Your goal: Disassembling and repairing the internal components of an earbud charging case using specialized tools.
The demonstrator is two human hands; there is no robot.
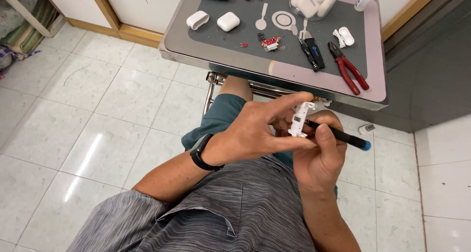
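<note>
Grey-matted bench (294, 65) at upper centre, pale tiled floor (98, 105) below. At frame centre, white plastic part (300, 119) pinched in left hand (255, 134) fingers — right hand (319, 159) fingers closed around black screwdriver (338, 136), tip touching the part.

The left hand (257, 132) curls its fingers in a pinch, forearm crossing the lap. The right hand (319, 151) sits just beside it, fingers closed, wrist bent upward.
</note>
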